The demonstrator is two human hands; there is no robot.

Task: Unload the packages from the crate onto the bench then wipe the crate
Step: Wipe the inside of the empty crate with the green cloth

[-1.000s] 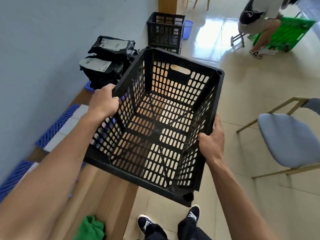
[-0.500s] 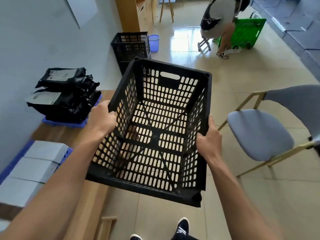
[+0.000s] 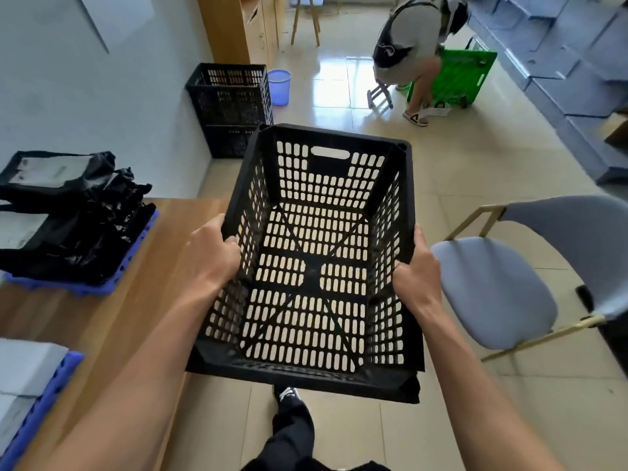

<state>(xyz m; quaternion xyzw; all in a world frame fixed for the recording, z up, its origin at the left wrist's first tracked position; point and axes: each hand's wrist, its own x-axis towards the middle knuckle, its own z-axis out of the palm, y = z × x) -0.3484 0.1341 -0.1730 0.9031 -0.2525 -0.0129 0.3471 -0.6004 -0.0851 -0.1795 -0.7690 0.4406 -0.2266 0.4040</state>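
A black perforated crate (image 3: 316, 372) hangs in the air in front of me, nothing inside it, held just right of the wooden bench (image 3: 142, 266). My left hand (image 3: 212, 254) grips its left rim. My right hand (image 3: 413, 273) grips its right rim. Black packages (image 3: 73, 212) with white labels lie stacked on a blue mat on the bench at the left. Grey flat packages (image 3: 23, 368) lie on another blue mat at the bench's near left.
A stack of black crates (image 3: 231, 107) stands by the wall ahead, a blue bucket (image 3: 279, 86) beside it. A grey chair (image 3: 503, 287) is close on my right. A person (image 3: 407, 45) bends over a green crate (image 3: 455, 76) farther back.
The crate has swung away from above the bench to the right and levelled out over the floor. My view has turned right; both hands keep their grips on the rims.
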